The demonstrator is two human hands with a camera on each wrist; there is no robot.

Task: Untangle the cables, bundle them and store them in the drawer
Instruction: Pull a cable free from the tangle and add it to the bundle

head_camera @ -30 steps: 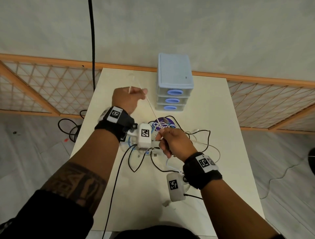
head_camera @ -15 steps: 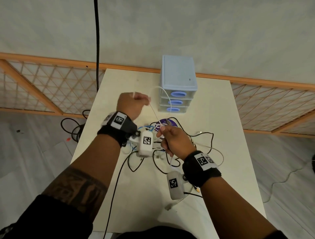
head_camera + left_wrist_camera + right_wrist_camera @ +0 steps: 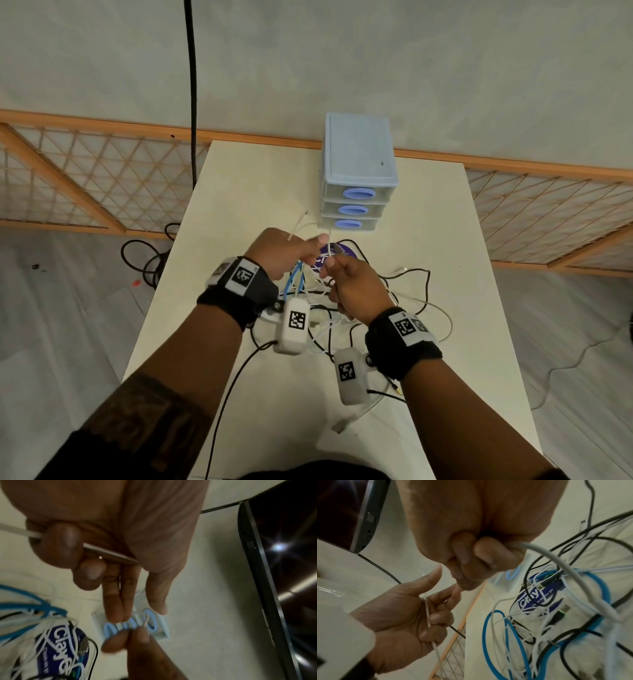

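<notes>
A thin white cable [image 3: 297,229] runs between my two hands above the cream table [image 3: 239,192]. My left hand [image 3: 282,251] grips it with the ring and little fingers curled; index finger and thumb stretch toward the right hand. The cable [image 3: 427,609] crosses the left palm. My right hand [image 3: 354,286] is a fist that pinches the same cable [image 3: 329,241], whose thicker grey-white run [image 3: 547,557] drops into the tangle [image 3: 342,308] of blue, black and white cables under both hands. The blue three-drawer unit [image 3: 358,161] stands behind, all drawers closed.
A round purple pack [image 3: 339,253] lies under the tangle, in front of the drawers. A white plug end [image 3: 340,426] lies near the table's front. A black cord [image 3: 190,102] hangs at the back left, and black cable loops [image 3: 147,260] lie on the floor left.
My left hand has come down and right until its fingertips meet the right hand. The taut cable span between them has shortened into a small loop. The right hand has barely moved.
</notes>
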